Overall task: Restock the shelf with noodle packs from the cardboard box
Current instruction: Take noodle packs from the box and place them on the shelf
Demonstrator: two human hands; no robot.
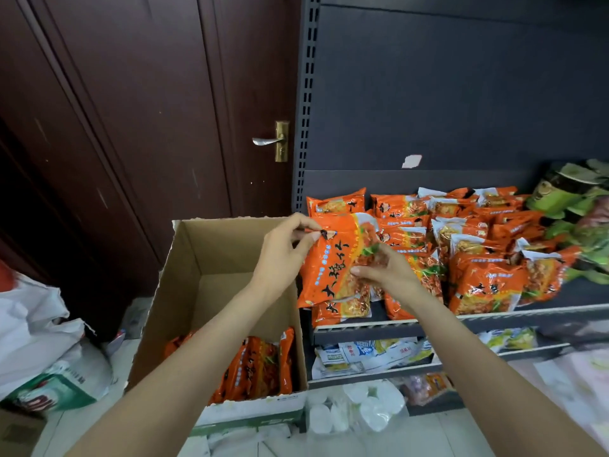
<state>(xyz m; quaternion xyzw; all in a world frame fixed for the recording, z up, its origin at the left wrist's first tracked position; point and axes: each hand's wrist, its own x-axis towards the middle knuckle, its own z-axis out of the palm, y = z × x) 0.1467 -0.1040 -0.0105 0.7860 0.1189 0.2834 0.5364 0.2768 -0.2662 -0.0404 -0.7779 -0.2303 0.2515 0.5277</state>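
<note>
Both hands are on one orange noodle pack [336,262], held up between the cardboard box [211,255] and the shelf [389,323]. The left hand [283,252] pinches its top corner with curled fingers [309,237]; the right hand [384,270] grips its lower edge. This looks like the placing step, pack on its way to the shelf. Next it needs a gap among the shelved packs [478,255], probably at the front left. More packs [257,367] wait in the box.
</note>
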